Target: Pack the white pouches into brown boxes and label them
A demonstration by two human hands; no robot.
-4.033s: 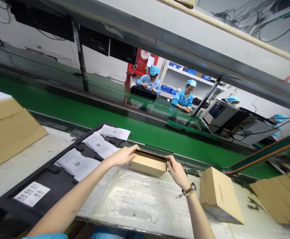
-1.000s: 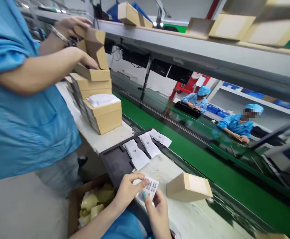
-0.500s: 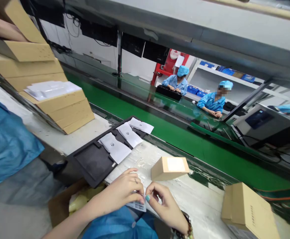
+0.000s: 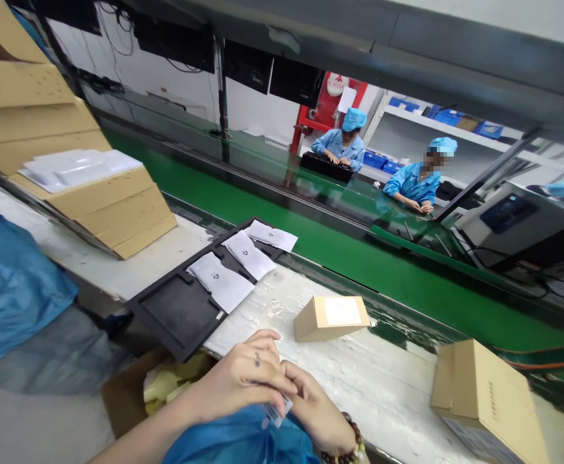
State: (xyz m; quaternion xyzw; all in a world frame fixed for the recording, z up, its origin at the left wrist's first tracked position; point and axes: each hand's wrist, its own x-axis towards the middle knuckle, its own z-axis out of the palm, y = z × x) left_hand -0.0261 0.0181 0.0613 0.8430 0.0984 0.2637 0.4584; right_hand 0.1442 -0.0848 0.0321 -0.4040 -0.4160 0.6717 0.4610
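My left hand (image 4: 250, 374) is closed, pinching a small white barcode label (image 4: 280, 414) between thumb and fingers. The label hangs below the fingertips, tilted, with dark print on it. My right hand (image 4: 316, 407) meets the left from the side, its fingers curled and partly hidden behind the left fingers. What the right fingertips grip, if anything, cannot be seen. Just beyond the hands stands a small brown carton (image 4: 330, 319) with a blank white label on top.
To the left lies a black tray (image 4: 175, 316) with several white packets (image 4: 223, 280). Stacked cartons (image 4: 117, 206) stand further left, beside a co-worker's blue sleeve (image 4: 15, 283). Another carton (image 4: 492, 393) sits right. A green conveyor belt (image 4: 320, 254) runs behind; two co-workers sit across it.
My hands have drawn closer, the left now overlapping the right fingers. The label has tilted and shifted slightly right and down. The view has shifted a little.
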